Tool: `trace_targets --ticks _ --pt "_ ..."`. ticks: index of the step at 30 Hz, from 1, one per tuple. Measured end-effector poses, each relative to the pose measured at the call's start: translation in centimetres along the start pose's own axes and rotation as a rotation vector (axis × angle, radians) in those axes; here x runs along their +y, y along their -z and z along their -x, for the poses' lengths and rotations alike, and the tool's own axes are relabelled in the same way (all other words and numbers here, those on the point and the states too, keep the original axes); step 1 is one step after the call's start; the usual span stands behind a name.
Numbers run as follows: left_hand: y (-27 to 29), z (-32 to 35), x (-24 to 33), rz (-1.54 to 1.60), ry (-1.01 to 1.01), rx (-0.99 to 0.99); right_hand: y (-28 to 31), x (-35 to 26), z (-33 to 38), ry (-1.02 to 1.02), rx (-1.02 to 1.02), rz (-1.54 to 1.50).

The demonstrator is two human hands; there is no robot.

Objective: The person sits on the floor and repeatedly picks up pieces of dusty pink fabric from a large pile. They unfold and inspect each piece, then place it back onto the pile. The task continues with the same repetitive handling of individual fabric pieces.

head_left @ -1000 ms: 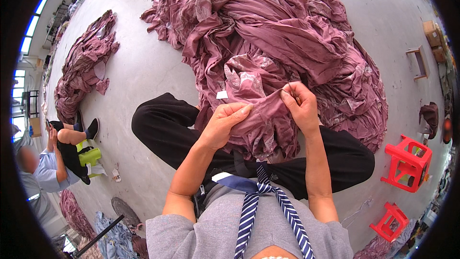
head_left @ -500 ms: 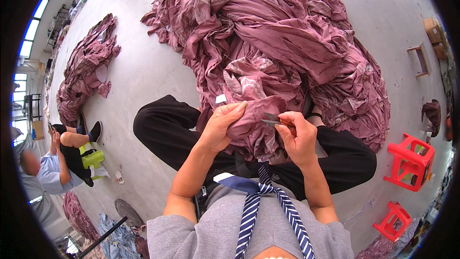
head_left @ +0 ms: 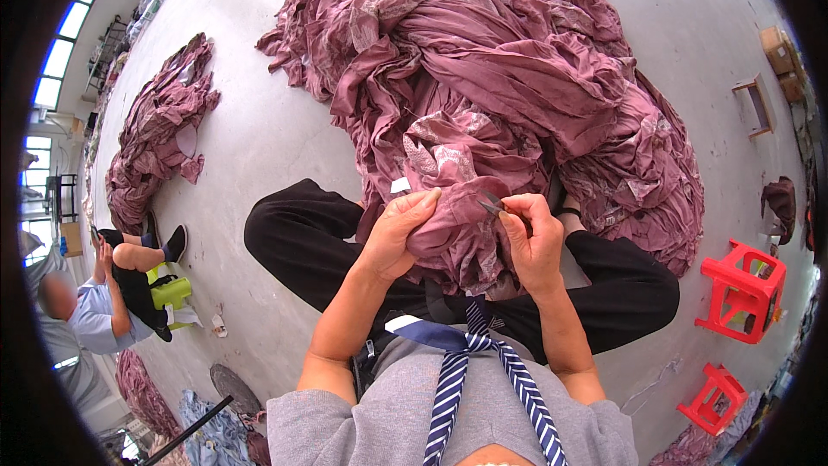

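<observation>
Mauve fabric with pale lace-like patterning (head_left: pixel 517 60) lies in a big heap before me, its near end reaching between my crossed legs. My left hand (head_left: pixel 398 233) is closed on a fold of this cloth, thumb on top, holding it up. In my right hand (head_left: pixel 535 237) is a pair of thread snips (head_left: pixel 492 205), gripped between thumb and fingers. Their dark blades point left and lie against the raised fold; the handle is mostly hidden by my fingers. A small white label (head_left: pixel 400 185) shows on the cloth just beyond my left hand.
At the left a seated person (head_left: pixel 99 311) is near a smaller mauve cloth pile (head_left: pixel 164 134). Two red plastic stools (head_left: pixel 743 289) stand at the right, beyond my knee. A black pole (head_left: pixel 190 430) and blue cloth (head_left: pixel 211 436) are at lower left.
My right hand has turned slightly and the snips' blades have come onto the cloth; their orange-brown handle no longer shows. My left hand keeps its hold on the fold.
</observation>
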State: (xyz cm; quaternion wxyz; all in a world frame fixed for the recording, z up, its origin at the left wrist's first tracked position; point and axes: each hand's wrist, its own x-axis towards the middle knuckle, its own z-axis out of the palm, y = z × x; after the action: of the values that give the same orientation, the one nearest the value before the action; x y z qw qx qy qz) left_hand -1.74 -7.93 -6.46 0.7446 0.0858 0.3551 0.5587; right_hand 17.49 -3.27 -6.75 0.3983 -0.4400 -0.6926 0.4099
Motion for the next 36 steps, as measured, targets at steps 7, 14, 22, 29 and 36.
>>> trace_targets --ticks 7,14,22,29,36 --pt "0.3 -0.1 -0.1 0.015 0.001 -0.051 -0.7 0.0 -0.5 0.026 0.003 -0.02" --pt "0.5 -0.3 -0.4 0.009 0.013 -0.052 -0.8 -0.4 -1.0 0.044 -0.016 -0.019" --pt "0.3 -0.1 -0.4 -0.042 0.013 -0.003 0.5 1.3 -1.4 -0.076 0.111 -0.328" --pt "0.3 -0.4 -1.0 0.007 0.046 -0.142 -5.4 5.8 1.3 0.041 -0.188 -0.139" --pt "2.7 -0.2 0.9 -0.711 -0.389 0.246 15.8 16.7 -7.8 0.075 0.08 0.888"
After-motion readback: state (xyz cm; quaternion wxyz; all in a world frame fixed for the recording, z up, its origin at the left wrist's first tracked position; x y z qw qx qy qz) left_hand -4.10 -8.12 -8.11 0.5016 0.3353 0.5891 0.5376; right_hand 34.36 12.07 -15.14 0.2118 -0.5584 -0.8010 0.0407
